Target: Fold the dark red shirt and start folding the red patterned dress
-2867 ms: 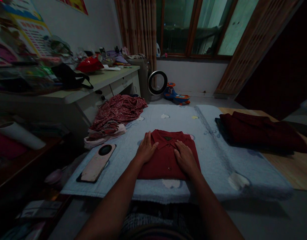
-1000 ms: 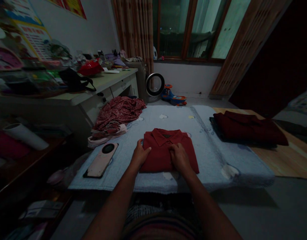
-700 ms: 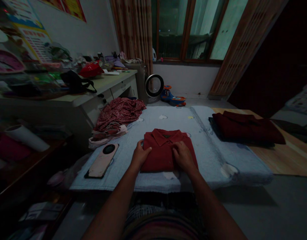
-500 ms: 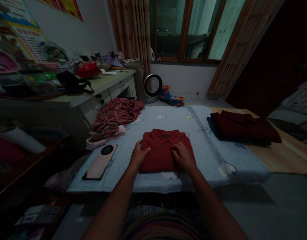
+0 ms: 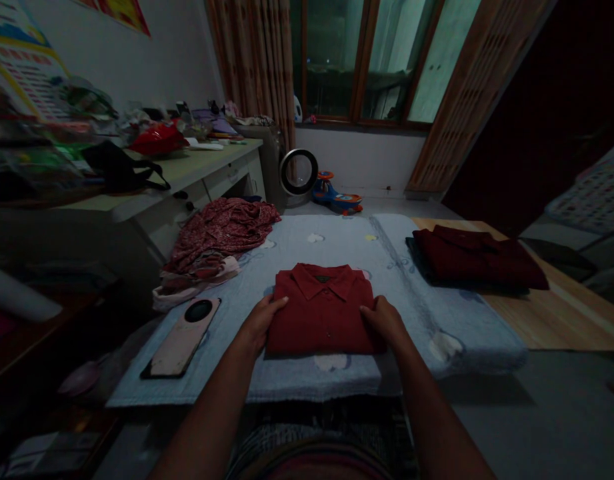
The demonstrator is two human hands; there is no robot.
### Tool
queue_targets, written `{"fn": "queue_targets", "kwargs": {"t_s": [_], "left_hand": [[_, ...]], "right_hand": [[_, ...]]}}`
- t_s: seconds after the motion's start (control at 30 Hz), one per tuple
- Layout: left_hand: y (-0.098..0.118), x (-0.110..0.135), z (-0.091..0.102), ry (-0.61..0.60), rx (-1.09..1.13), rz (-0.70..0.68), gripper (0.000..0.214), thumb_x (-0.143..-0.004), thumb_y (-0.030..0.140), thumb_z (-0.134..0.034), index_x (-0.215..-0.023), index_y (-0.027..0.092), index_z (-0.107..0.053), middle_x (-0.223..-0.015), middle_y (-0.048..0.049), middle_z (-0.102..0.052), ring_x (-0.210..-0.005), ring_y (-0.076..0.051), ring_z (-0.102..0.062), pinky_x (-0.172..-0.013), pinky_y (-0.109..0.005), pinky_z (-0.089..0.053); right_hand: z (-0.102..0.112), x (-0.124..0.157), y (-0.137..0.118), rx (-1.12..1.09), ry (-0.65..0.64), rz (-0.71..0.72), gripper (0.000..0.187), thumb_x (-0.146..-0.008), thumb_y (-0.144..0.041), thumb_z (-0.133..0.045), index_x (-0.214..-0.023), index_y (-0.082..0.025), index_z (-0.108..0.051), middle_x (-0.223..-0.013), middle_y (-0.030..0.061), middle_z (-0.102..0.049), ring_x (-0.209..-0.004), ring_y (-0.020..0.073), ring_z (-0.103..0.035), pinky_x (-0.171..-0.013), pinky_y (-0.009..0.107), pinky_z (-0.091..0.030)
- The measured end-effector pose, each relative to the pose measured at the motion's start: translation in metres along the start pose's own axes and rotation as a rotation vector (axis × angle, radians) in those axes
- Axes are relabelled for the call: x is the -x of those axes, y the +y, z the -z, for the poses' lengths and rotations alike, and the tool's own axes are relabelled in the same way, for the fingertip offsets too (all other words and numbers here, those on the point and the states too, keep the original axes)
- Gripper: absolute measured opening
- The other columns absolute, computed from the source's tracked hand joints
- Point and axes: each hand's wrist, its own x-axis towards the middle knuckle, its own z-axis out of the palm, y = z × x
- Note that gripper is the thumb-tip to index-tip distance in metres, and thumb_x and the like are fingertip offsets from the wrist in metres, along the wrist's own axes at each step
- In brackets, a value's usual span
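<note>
A folded red collared shirt (image 5: 321,310) lies collar-up on a pale blue towel (image 5: 297,380) spread over the surface in front of me. My left hand (image 5: 259,323) grips the shirt's left edge, thumb on top and fingers tucked beneath. My right hand (image 5: 387,322) grips its right edge the same way. Both hands are closed on the fabric.
A pink phone (image 5: 181,337) lies on the towel to the left. A crumpled patterned red garment (image 5: 217,237) sits at the far left. Folded dark red clothes (image 5: 477,257) rest at the right on a wooden board (image 5: 561,320). A cluttered desk (image 5: 151,183) stands left.
My hands went from lying flat on top of the shirt to its two side edges, where they now grip it. The view has shifted slightly right.
</note>
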Motion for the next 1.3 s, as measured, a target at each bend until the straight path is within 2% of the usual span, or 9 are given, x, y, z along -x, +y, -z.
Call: {"fn": "queue_targets", "kwargs": {"t_s": [0.13, 0.33, 0.47, 0.57, 0.7, 0.8, 0.9, 1.1, 1.3], "left_hand": [[0.008, 0.001, -0.003, -0.046, 0.034, 0.035, 0.032, -0.079, 0.024, -0.064, -0.110, 0.016, -0.064, -0.099, -0.0117, -0.076, -0.093, -0.025, -0.073, -0.087, -0.039, -0.059], [0.014, 0.000, -0.008, -0.108, 0.097, 0.080, 0.041, -0.073, 0.025, -0.073, -0.111, 0.013, -0.065, -0.099, -0.0139, -0.076, -0.091, -0.028, -0.074, -0.084, -0.039, -0.060], [0.016, 0.000, -0.010, -0.134, 0.157, 0.115, 0.050, -0.066, 0.020, -0.078, -0.113, 0.012, -0.064, -0.100, -0.0143, -0.076, -0.089, -0.028, -0.074, -0.080, -0.037, -0.060], [0.016, 0.000, -0.012, -0.129, 0.165, 0.089, 0.062, -0.061, 0.015, -0.078, -0.121, 0.014, -0.060, -0.106, -0.0128, -0.075, -0.090, -0.027, -0.073, -0.079, -0.035, -0.059], [0.019, 0.003, -0.015, -0.128, 0.153, 0.010, 0.081, -0.058, 0.012, -0.078, -0.134, 0.020, -0.052, -0.114, -0.0095, -0.073, -0.090, -0.025, -0.073, -0.081, -0.034, -0.058], [0.022, 0.006, -0.019, -0.142, 0.127, -0.042, 0.083, -0.059, 0.013, -0.077, -0.137, 0.022, -0.049, -0.115, -0.0091, -0.072, -0.091, -0.025, -0.072, -0.087, -0.036, -0.056], [0.027, 0.008, -0.023, -0.154, 0.096, -0.088, 0.083, -0.062, 0.014, -0.076, -0.139, 0.024, -0.048, -0.119, -0.0086, -0.071, -0.097, -0.026, -0.071, -0.092, -0.038, -0.054], [0.043, 0.012, -0.048, -0.197, 0.033, -0.155, 0.080, -0.065, 0.019, -0.077, -0.139, 0.023, -0.047, -0.130, -0.0096, -0.065, -0.111, -0.029, -0.066, -0.101, -0.041, -0.050], [0.056, -0.001, -0.100, -0.356, -0.037, -0.227, 0.086, -0.068, 0.024, -0.078, -0.145, 0.025, -0.040, -0.138, -0.0095, -0.059, -0.125, -0.031, -0.057, -0.111, -0.046, -0.041]], "right_hand": [[0.002, -0.009, 0.002, -0.053, -0.053, 0.012, 0.032, -0.086, -0.044, -0.055, -0.096, -0.014, -0.062, -0.097, 0.0144, -0.071, -0.087, 0.0246, -0.067, -0.066, 0.029, -0.041], [0.003, -0.011, -0.002, -0.155, -0.005, 0.063, 0.023, -0.082, -0.037, -0.057, -0.088, -0.015, -0.061, -0.094, 0.0118, -0.069, -0.084, 0.0219, -0.064, -0.066, 0.028, -0.041], [0.002, -0.012, -0.005, -0.446, -0.054, -0.049, 0.022, -0.078, -0.036, -0.061, -0.089, -0.018, -0.058, -0.088, 0.0069, -0.069, -0.079, 0.0200, -0.065, -0.063, 0.026, -0.043], [0.004, -0.012, -0.008, -0.806, -0.091, -0.185, 0.026, -0.074, -0.033, -0.065, -0.095, -0.018, -0.058, -0.087, 0.0054, -0.071, -0.076, 0.0197, -0.067, -0.061, 0.026, -0.048], [0.014, -0.011, -0.012, -1.215, -0.275, -0.288, 0.016, -0.074, -0.023, -0.063, -0.088, -0.016, -0.063, -0.082, 0.0077, -0.074, -0.070, 0.0199, -0.069, -0.064, 0.029, -0.053], [0.021, -0.010, -0.010, -1.338, -0.403, -0.303, 0.013, -0.073, -0.019, -0.064, -0.085, -0.015, -0.066, -0.081, 0.0094, -0.075, -0.070, 0.0206, -0.070, -0.070, 0.031, -0.056], [0.027, -0.011, -0.006, -1.426, -0.459, -0.200, 0.028, -0.070, -0.016, -0.067, -0.098, -0.015, -0.067, -0.092, 0.0084, -0.077, -0.078, 0.0214, -0.072, -0.081, 0.035, -0.057], [0.061, -0.013, 0.007, -1.399, -0.398, -0.052, 0.050, -0.068, -0.017, -0.071, -0.117, -0.023, -0.060, -0.114, 0.0062, -0.073, -0.098, 0.0243, -0.071, -0.095, 0.042, -0.054], [0.120, -0.021, 0.039, -1.307, -0.218, -0.040, 0.053, -0.068, -0.016, -0.072, -0.119, -0.025, -0.060, -0.114, 0.0041, -0.073, -0.103, 0.0249, -0.070, -0.100, 0.043, -0.052]]}}
